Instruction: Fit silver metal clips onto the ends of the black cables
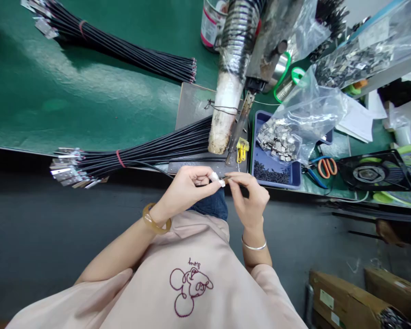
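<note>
My left hand (pixel 195 185) is closed in a pinch, with white wraps on its fingertips. A black cable (pixel 159 169) runs out of the near bundle and into this hand. Fingertip to fingertip with it, my right hand (pixel 248 194) pinches something small and dark, too small to name. Both hands are just in front of the table edge. Left of them lies the near bundle of black cables (pixel 150 145), tied with a red band and ending in metal connectors (pixel 68 168). Above the hands are a soldering iron (pixel 239 123) and a white-wrapped flexible duct (pixel 222 114).
A blue tray (pixel 296 180) holds small black pieces and a plastic bag of metal shells (pixel 281 141). Farther right are orange-handled scissors (pixel 327 167), pliers (pixel 315 177) and a black fan (pixel 375 172). Another cable bundle (pixel 123 48) lies at the back. Cardboard boxes (pixel 349 299) stand below right.
</note>
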A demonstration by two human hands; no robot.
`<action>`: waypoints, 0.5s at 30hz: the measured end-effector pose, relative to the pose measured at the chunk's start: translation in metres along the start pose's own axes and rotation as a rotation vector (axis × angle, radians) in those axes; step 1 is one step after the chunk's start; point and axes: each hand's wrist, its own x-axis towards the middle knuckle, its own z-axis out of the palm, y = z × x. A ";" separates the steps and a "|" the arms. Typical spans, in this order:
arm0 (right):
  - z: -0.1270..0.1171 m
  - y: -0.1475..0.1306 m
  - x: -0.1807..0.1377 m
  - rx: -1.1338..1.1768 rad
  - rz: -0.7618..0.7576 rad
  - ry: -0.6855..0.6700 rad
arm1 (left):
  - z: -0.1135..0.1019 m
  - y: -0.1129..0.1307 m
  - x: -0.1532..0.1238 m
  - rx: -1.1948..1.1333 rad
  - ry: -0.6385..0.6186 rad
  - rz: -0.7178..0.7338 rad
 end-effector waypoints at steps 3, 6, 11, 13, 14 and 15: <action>-0.007 -0.005 -0.006 0.056 0.198 0.164 | 0.003 -0.004 -0.001 0.066 0.046 0.020; -0.014 -0.012 -0.007 0.005 0.200 0.119 | 0.002 -0.008 -0.001 0.078 0.053 0.022; -0.006 -0.014 0.002 -0.169 0.084 -0.132 | 0.000 -0.013 0.000 0.147 0.022 0.061; 0.000 -0.013 0.004 -0.177 0.094 -0.168 | 0.000 -0.014 0.000 0.168 0.008 0.073; 0.003 -0.013 0.004 -0.160 0.114 -0.177 | 0.000 -0.013 0.000 0.164 0.005 0.074; 0.004 -0.012 0.003 -0.124 0.143 -0.188 | 0.000 -0.013 0.001 0.145 0.000 0.069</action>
